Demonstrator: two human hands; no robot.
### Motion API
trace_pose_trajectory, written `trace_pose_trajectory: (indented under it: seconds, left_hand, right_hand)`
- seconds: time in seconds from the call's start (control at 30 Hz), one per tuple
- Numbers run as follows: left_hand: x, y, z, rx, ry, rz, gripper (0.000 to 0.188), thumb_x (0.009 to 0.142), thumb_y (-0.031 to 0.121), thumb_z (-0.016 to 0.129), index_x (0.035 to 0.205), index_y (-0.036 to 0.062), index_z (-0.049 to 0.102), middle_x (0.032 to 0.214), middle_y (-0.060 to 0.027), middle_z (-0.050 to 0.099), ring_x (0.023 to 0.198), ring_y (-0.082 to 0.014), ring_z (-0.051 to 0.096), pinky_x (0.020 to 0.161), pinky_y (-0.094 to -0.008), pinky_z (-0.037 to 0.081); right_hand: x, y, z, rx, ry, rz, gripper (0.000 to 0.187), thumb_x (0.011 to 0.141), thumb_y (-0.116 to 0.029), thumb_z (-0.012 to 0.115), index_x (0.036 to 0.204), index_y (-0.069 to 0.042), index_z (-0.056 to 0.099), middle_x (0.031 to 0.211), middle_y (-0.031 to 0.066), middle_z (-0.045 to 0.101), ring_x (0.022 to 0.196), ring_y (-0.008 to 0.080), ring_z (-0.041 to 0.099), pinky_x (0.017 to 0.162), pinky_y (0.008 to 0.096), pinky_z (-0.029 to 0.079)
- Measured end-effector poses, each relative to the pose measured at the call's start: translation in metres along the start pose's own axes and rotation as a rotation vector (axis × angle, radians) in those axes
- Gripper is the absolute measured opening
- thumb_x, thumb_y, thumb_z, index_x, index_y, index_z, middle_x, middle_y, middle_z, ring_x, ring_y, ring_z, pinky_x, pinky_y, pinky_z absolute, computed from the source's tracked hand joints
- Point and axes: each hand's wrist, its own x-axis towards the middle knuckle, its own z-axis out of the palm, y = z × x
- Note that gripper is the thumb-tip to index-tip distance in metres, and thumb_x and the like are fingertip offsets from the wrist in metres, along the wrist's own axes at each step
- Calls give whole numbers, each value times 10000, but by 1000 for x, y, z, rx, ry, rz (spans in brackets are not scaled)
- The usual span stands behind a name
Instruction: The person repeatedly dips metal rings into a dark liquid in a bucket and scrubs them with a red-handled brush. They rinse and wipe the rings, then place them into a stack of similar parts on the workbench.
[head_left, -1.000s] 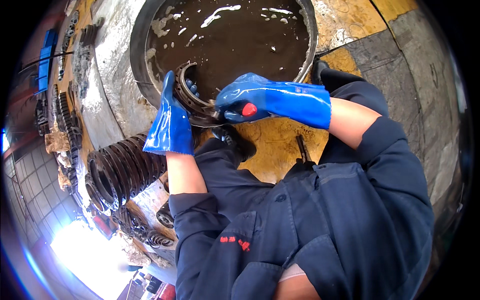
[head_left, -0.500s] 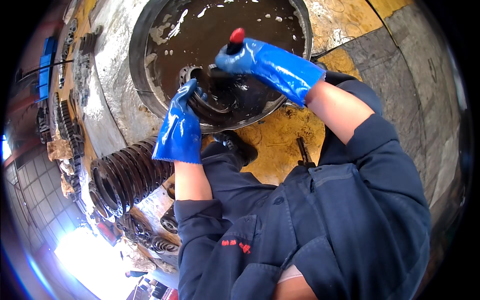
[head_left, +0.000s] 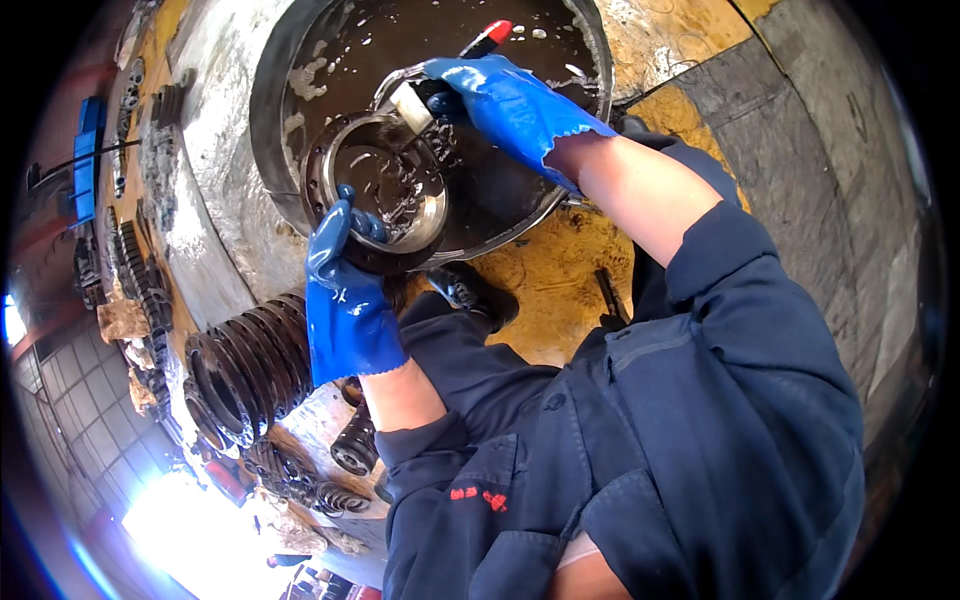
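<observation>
My left hand (head_left: pixel 345 285), in a blue rubber glove, grips the near left edge of a flanged metal ring (head_left: pixel 318 170), with fingertips inside its opening. The ring is tilted with its open face up, over the near left part of a round tub (head_left: pixel 268 110) of dark, murky liquid. My right hand (head_left: pixel 485 90), gloved alike, is closed on a brush (head_left: pixel 410 108) with a black and red handle. Its pale bristle end is at the ring's far right rim; touching or just above it, I cannot tell. The glove hides the middle of the brush.
A row of dark metal rings (head_left: pixel 250 365) stands on edge left of my legs. More oily metal parts (head_left: pixel 285 465) lie behind it. A dark tool (head_left: pixel 610 295) lies on the yellow, stained floor (head_left: pixel 560 290) by my leg. Grey sheeting (head_left: pixel 760 150) covers the right side.
The ring has come up out of the liquid and turned its open face upward. My right hand has shifted slightly up, and the brush's pale bristles now show by the ring's rim.
</observation>
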Motion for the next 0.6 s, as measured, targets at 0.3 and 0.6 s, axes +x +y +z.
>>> trace_pose_trajectory:
  seconds: [0.3, 0.6]
  left_hand:
    - [-5, 0, 14, 131, 143, 44, 334, 933, 157, 771, 1225, 16, 692, 844, -49, 693, 765, -194, 623, 732, -352, 509]
    - [-12, -15, 38, 233, 93, 73, 339, 896, 138, 801, 1200, 17, 712, 867, -59, 713, 775, -178, 644, 742, -342, 526]
  right_hand:
    - [0, -6, 11, -319, -256, 342, 460, 959, -483, 731, 1112, -51, 775, 940, 68, 760, 871, 143, 675, 832, 342, 538]
    - [-31, 11, 39, -783, -492, -107, 274, 937, -407, 688, 1100, -208, 784, 1023, 115, 785, 978, 325, 754, 888, 408, 600]
